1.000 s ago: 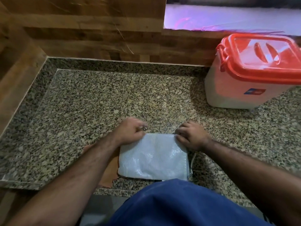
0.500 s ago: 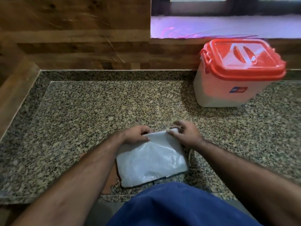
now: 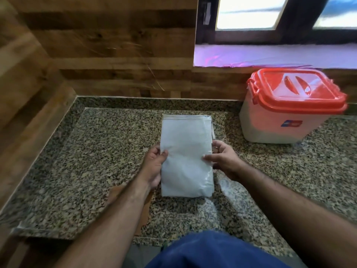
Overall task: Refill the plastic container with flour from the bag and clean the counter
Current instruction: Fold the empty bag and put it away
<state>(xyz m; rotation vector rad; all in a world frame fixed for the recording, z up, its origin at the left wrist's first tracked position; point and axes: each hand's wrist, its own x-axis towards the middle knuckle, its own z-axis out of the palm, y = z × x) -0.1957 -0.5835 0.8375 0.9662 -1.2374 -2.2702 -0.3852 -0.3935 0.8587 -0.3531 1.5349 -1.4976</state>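
A white woven flour bag (image 3: 186, 151) is held up off the granite counter (image 3: 96, 161), its stitched top edge pointing away from me. My left hand (image 3: 154, 167) grips its left side with the thumb on the front. My right hand (image 3: 222, 161) grips its right side, thumb across the front and fingers behind. The plastic container (image 3: 286, 122), white with a red clip-on lid that is closed, stands at the back right of the counter, apart from the bag.
A pale dusty patch of flour (image 3: 228, 192) lies on the counter under and right of the bag. A brown piece of card (image 3: 144, 209) lies beneath my left forearm. Wooden walls enclose the back and left; a window sill (image 3: 270, 57) runs above the container.
The bag lay flat at the counter's front edge with both hands at its far edge. It has been lifted and stood upright between my hands, uncovering a dusty patch on the counter.
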